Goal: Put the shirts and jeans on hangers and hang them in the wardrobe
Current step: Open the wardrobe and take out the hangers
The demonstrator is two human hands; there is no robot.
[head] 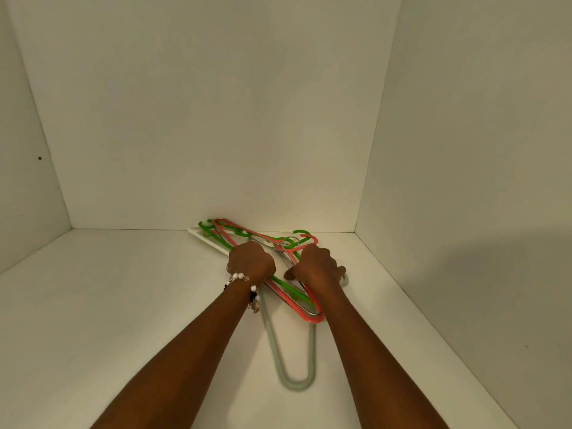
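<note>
Both arms reach deep into a white wardrobe compartment (123, 305), where a tangled pile of hangers (247, 235) lies on its floor against the far wall. The left hand (251, 261), with a beaded bracelet (240, 278) at the wrist, is curled over the middle of the pile; its fingers are hidden beyond the knuckles, so I cannot tell which hanger it actually holds. The right hand (315, 263) is also curled, apparently gripping near the hook ends on the right side, where a pale grey hanger (292, 379) stretches toward the near edge. The main risk is the tangle: green hangers (288, 287), pink hangers (298, 314) and a wire hanger (312, 311) overlap with hooks crossed, so lifting one will likely drag others along, and they could slide off the near edge or snag. Pulling the two hands apart could also wedge the hooks tighter. No shirts or jeans are in view, so the hanging itself has probably not begun.
</note>
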